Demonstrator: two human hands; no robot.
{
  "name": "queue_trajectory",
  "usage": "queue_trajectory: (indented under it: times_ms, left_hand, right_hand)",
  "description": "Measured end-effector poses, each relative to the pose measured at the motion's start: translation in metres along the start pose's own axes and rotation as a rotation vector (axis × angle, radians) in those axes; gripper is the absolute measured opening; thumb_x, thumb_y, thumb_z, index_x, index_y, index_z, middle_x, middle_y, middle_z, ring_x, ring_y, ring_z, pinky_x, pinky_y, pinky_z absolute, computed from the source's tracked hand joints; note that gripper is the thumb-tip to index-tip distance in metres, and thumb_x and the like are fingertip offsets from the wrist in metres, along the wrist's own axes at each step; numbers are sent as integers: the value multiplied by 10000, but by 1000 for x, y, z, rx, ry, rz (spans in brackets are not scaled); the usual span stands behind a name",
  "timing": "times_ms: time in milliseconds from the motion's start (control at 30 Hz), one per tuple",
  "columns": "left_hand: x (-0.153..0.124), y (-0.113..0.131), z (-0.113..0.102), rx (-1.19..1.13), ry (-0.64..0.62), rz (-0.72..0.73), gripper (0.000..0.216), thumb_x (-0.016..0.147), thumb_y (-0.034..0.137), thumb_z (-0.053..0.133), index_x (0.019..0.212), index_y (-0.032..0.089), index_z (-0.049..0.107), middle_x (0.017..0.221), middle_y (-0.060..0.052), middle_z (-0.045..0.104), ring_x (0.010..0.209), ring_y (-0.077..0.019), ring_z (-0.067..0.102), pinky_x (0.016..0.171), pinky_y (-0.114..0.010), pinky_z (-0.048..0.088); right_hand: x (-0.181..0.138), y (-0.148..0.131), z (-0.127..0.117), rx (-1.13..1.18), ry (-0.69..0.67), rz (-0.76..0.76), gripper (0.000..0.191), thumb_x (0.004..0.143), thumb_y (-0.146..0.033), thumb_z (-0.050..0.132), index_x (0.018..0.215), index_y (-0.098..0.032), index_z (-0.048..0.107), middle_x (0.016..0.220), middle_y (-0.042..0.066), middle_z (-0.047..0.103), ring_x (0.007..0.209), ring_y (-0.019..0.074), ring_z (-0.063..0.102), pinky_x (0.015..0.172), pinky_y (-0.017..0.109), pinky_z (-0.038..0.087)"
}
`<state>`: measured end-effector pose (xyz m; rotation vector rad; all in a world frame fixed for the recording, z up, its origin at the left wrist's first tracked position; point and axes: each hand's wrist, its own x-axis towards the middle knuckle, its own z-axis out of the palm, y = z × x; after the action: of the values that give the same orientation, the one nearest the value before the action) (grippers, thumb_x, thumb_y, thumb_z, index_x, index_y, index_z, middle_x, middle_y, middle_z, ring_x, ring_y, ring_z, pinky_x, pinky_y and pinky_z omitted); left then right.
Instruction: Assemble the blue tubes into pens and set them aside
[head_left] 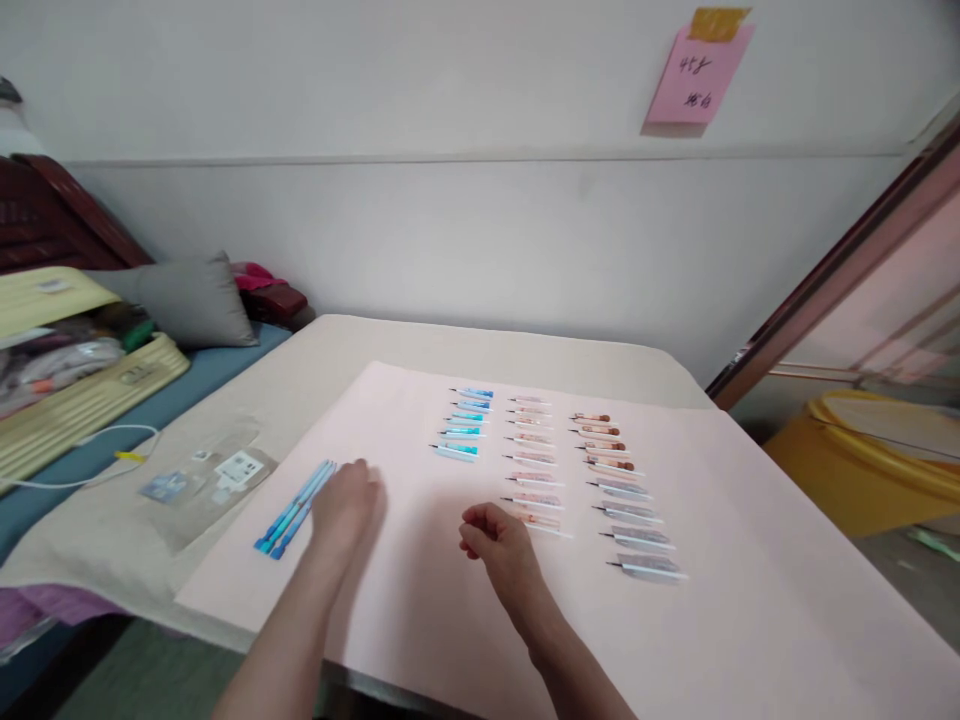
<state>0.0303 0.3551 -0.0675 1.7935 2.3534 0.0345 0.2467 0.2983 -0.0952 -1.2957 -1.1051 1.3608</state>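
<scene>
My left hand (346, 510) rests on a pale pink sheet (750, 560), its fingers curled down beside a small bundle of blue pens (296, 510) that lies just to its left. My right hand (501, 545) hovers near the middle of the sheet with fingers curled in loosely, nothing visible in it. Just beyond it lie three columns of small pen-like pieces: blue ones (461, 425) at the left, pink patterned ones (532, 465) in the middle, brown and grey ones (622, 490) at the right.
The pink sheet covers a beige table (450, 340). Clear plastic bags (202, 480) lie at the table's left. A bed with a grey pillow (180, 300) and a yellow case (75, 380) stands left. A pink note (697, 80) hangs on the wall; a yellow tub (870, 460) stands at the right.
</scene>
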Motion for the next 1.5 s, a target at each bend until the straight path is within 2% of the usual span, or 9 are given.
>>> queue_trajectory:
  times_ms: [133,233,567,933,1033,1133,1267,1400,1500]
  left_hand:
    - [-28,54,13,-79,-11,215,176,803,301,414,847,210,559,875,-84,619,811,-222,582,639,-298,361]
    - [-38,68,16,-132,-15,261,171,822,291,405,827,207,554,838,-71,615,784,-205,573,637,-290,345]
    - [-17,29,-9,-167,24,97,237,824,345,368,757,211,552,803,-90,637,722,-228,575,557,-297,314]
    - [-21,28,-17,-292,90,118,229,823,340,374,743,224,555,746,-52,609,688,-205,546,573,-287,316]
    - [-21,25,-21,-486,107,124,225,794,362,420,685,224,561,662,-30,585,650,-188,528,564,-279,322]
    - [-21,23,-26,-909,16,126,223,750,388,487,647,210,574,581,-6,554,570,-147,501,534,-256,348]
    - [-19,21,-31,-1453,-105,48,229,685,395,579,708,170,613,671,-27,605,572,-111,507,562,-240,422]
    - [-16,21,-32,-1628,-76,-41,242,637,377,638,714,149,624,695,-39,613,573,-93,503,563,-227,437]
    - [-16,22,-33,-1672,-85,-52,245,624,375,655,705,145,624,683,-36,612,563,-90,506,555,-224,437]
  right_hand:
    - [1,3,3,-33,-3,-17,90,666,-236,573,723,-167,585,604,-10,574,567,141,570,531,257,441]
    - [0,5,5,-57,-19,-16,99,670,-248,576,725,-168,591,601,-9,579,563,142,568,531,260,441]
    - [8,14,-1,-229,39,-85,116,701,-269,546,745,-176,599,628,2,597,600,154,574,560,265,429]
    - [6,21,-1,-570,125,-234,181,758,-250,493,866,-201,629,829,47,641,731,184,580,662,293,429]
    - [5,28,-2,-641,117,-259,214,772,-233,477,923,-196,624,894,63,643,805,201,591,700,304,435]
    - [4,32,-2,-699,108,-292,221,783,-234,477,946,-192,621,938,77,644,855,213,595,729,313,440]
    - [7,31,-2,-777,83,-333,223,804,-233,467,963,-187,616,951,81,644,872,214,596,748,315,441]
    - [20,19,1,-942,69,-420,239,816,-182,439,988,-182,605,959,78,637,904,208,578,780,306,429]
    - [41,6,5,-1222,42,-432,260,835,-158,411,1029,-171,584,1007,80,616,958,196,542,821,282,400]
